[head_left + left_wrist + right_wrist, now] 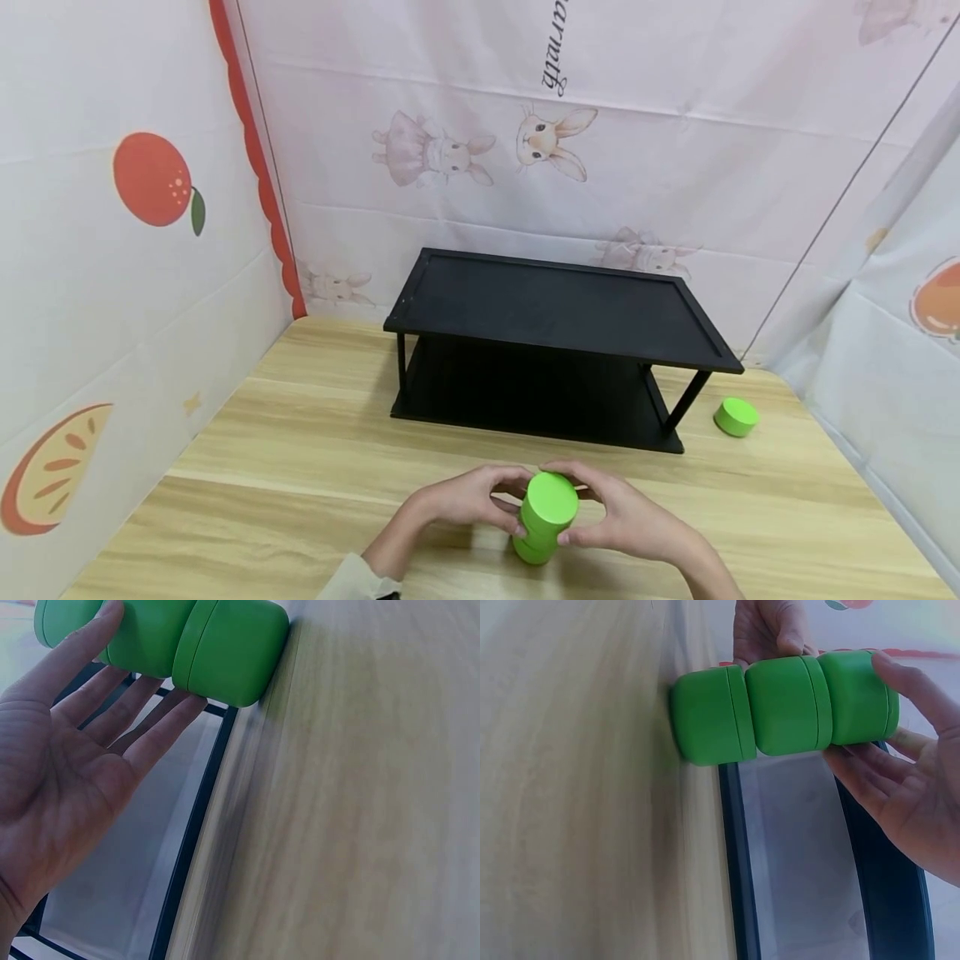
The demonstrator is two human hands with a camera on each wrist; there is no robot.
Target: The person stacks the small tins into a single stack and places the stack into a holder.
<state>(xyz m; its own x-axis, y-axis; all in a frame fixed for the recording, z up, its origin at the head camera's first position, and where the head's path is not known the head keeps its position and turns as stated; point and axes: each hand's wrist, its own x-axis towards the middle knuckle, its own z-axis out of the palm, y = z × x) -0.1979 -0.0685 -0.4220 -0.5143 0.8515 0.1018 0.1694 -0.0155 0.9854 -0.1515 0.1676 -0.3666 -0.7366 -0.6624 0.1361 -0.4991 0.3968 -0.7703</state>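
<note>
Three small green lidded canisters stand upright on the table, one on another: bottom (pixel 705 716), middle (pixel 787 705) and top (pixel 855 697). My left hand (pixel 480 497) holds the stack from the left, its thumb in front and its fingers reaching behind. In the left wrist view the thumb lies on the stack's upper part, and the fingers spread along the other side. My right hand (pixel 626 517) grips the top canister from the right, thumb in front and fingers behind.
Just beyond the hands stands a black two-tier rack (pixel 555 304) with a flat top and thin posts. A low green round piece (pixel 737 417) lies on the wooden table (pixel 300 467) right of the rack. Printed cloth walls (pixel 480 192) enclose the table's back and sides.
</note>
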